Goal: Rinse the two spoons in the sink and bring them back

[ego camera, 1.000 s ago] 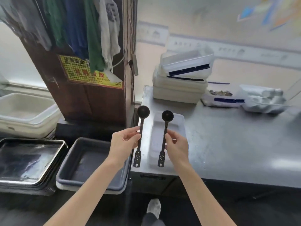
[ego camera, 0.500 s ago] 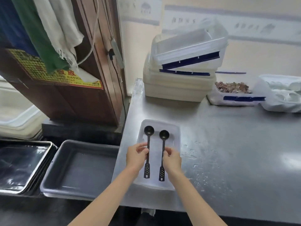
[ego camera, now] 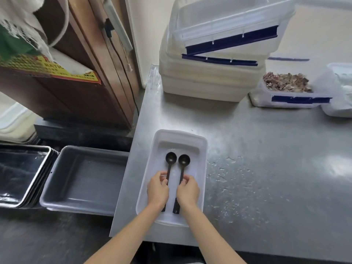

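Note:
Two black spoons lie side by side inside a shallow white plastic tray (ego camera: 200, 149) on the steel counter, bowls pointing away from me. My left hand (ego camera: 157, 189) pinches the handle of the left spoon (ego camera: 170, 158). My right hand (ego camera: 188, 191) pinches the handle of the right spoon (ego camera: 184, 161). The perforated handle ends stick out below both hands near the tray's near end. Whether the spoons rest fully on the tray floor I cannot tell.
The steel counter (ego camera: 266, 168) has water drops right of the tray. Stacked white lidded bins (ego camera: 209, 73) and a container of brown scraps (ego camera: 285, 92) stand at the back. A grey tub (ego camera: 83, 178) and dark metal trays (ego camera: 19, 174) sit lower left, beside a wooden cabinet (ego camera: 76, 82).
Both hands have lowered the spoons from above the counter down into the white tray. The view has moved closer and tilted down over the tray.

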Demonstrator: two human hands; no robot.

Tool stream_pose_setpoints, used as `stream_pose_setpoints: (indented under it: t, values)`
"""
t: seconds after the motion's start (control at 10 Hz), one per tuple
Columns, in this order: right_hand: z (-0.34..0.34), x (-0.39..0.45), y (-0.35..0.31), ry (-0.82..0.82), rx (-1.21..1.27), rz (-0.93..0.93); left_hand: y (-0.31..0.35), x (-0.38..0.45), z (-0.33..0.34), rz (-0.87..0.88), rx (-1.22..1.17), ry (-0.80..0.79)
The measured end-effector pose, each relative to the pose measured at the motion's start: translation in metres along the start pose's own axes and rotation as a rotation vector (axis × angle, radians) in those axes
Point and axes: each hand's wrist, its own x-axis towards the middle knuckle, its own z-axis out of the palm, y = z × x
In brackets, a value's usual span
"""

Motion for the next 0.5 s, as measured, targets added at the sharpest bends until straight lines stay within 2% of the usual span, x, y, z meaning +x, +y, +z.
stream_pose_setpoints:
  t: [0.3,0.4,0.5]
  values:
    - [-0.007,-0.004,-0.006,-0.031,-0.067,-0.042,-0.005,0.002,-0.003,0.069,0.174,0.034]
    - [-0.013,-0.010,-0.007,-0.042,-0.057,-0.117,-0.006,0.000,-0.006,0.113,0.232,0.044]
    - [-0.023,-0.019,-0.014,0.005,0.013,-0.254,0.002,-0.007,-0.011,0.234,0.206,0.048]
